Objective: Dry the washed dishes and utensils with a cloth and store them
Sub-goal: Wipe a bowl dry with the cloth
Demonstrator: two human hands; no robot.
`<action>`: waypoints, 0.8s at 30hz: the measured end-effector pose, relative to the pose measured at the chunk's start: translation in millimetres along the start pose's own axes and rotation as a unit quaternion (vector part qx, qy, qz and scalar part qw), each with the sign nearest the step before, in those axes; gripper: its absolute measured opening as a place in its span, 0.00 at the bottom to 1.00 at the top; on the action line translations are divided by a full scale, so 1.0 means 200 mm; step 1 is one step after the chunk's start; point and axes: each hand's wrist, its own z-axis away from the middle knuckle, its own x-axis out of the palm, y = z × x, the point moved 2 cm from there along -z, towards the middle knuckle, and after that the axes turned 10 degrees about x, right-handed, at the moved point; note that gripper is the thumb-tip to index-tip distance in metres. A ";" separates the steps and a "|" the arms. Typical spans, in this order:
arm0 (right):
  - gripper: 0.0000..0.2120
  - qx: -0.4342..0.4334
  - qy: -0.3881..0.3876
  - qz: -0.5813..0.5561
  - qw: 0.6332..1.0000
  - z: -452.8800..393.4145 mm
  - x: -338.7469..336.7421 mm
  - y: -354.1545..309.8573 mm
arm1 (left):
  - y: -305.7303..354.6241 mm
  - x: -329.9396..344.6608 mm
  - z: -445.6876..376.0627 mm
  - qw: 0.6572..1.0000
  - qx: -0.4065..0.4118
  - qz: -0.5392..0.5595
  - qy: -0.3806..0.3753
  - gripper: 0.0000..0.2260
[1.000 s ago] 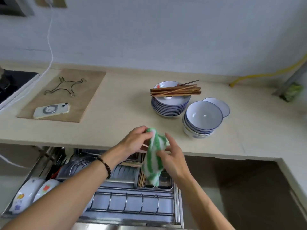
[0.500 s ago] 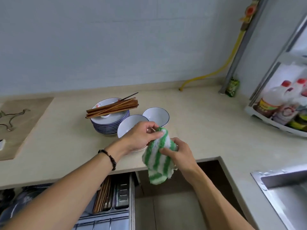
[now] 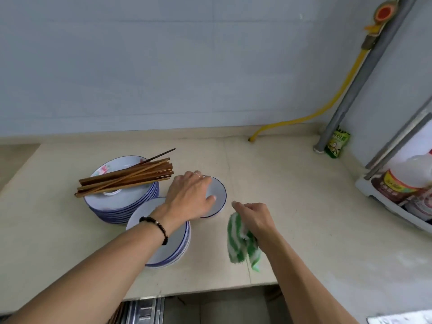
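Left hand (image 3: 190, 197) reaches over the bowl stack (image 3: 170, 239), fingers curled over the rim of a single small bowl (image 3: 216, 197) standing just beside it on the worktop (image 3: 304, 218). Right hand (image 3: 253, 217) clutches the green-striped cloth (image 3: 240, 246), which hangs just above the worktop. Plate stack (image 3: 121, 202) with chopsticks (image 3: 126, 176) laid across it sits untouched. Judgement: early days; plates, bowls and chopsticks all wait on the worktop, none stored there yet. Drawer (image 3: 142, 309) below barely in view.
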 end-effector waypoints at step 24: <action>0.11 -0.021 -0.009 0.076 0.997 -0.31 -0.26 -0.17 | -0.11 0.07 -0.31 0.999 -0.029 0.024 -0.002 0.17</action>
